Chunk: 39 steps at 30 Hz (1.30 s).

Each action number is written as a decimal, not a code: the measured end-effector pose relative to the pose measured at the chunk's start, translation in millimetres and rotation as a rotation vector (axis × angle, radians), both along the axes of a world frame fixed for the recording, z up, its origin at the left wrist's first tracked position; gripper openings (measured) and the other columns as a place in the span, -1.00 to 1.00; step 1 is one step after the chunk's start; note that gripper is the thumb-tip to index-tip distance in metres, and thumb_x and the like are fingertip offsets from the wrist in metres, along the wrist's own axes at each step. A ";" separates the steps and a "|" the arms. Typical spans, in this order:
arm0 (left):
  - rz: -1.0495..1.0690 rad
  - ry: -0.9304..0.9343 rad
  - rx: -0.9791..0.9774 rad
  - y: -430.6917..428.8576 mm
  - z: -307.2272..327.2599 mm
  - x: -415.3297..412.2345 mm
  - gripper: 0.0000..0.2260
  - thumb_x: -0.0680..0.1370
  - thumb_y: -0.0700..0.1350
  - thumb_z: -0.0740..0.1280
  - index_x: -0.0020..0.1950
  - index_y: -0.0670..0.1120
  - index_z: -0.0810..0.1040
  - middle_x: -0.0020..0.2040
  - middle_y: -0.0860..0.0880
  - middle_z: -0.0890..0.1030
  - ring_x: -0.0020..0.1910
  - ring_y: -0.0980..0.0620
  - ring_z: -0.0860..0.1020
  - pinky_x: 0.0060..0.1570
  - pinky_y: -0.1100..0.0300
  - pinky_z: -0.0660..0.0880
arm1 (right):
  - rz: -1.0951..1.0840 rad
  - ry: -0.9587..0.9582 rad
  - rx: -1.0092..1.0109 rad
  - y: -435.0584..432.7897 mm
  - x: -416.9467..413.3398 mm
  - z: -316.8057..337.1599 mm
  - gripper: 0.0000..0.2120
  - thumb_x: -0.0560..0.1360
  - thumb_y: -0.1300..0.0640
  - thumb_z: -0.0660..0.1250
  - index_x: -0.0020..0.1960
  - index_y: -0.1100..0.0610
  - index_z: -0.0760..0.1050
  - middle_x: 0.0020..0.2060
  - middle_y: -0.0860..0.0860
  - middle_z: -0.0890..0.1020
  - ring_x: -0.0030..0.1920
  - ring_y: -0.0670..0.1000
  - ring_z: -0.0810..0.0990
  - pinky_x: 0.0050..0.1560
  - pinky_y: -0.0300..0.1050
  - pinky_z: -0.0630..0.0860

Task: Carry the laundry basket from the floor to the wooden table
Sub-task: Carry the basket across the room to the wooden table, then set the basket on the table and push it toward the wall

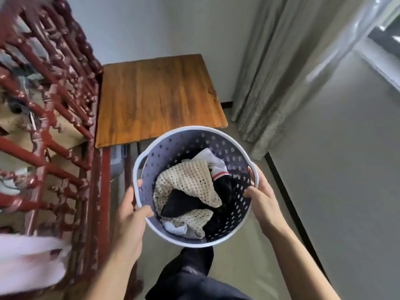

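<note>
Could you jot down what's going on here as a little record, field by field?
holder: a person, seen from a head camera
left hand: grips the basket rim
right hand: grips the opposite rim
laundry basket: round, perforated, held off the floor
contents: cream mesh cloth, dark and white clothes
wooden table: just ahead, basket not yet on it
nearby: red carved railing, grey curtain

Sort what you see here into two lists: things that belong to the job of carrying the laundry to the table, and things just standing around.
Part of the job:
laundry basket, holding clothes
wooden table
left hand gripping the rim
right hand gripping the rim

Just there:
red carved wooden furniture
grey curtain
window
</note>
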<state>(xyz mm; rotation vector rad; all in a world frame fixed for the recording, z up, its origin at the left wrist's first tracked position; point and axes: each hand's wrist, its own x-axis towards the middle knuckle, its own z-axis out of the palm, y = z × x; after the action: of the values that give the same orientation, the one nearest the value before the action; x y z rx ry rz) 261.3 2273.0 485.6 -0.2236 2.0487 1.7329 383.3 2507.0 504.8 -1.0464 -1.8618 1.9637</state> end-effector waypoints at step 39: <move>0.310 -0.110 -0.148 118.3 -34.6 -549.6 -0.41 0.52 -0.39 0.24 0.47 0.09 0.46 0.23 -0.07 0.65 0.17 -0.16 0.61 0.16 -0.28 0.49 | 0.399 -0.133 0.166 165.2 -628.4 -37.7 -0.27 0.42 0.42 0.31 0.32 -0.33 0.44 0.11 -0.22 0.67 0.15 -0.22 0.65 0.19 -0.08 0.62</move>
<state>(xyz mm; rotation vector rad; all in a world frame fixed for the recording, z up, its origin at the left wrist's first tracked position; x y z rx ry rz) -288.3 2391.3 451.1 -0.7004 2.1501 1.6952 -245.1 2672.2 467.1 -0.8240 -2.4162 1.9290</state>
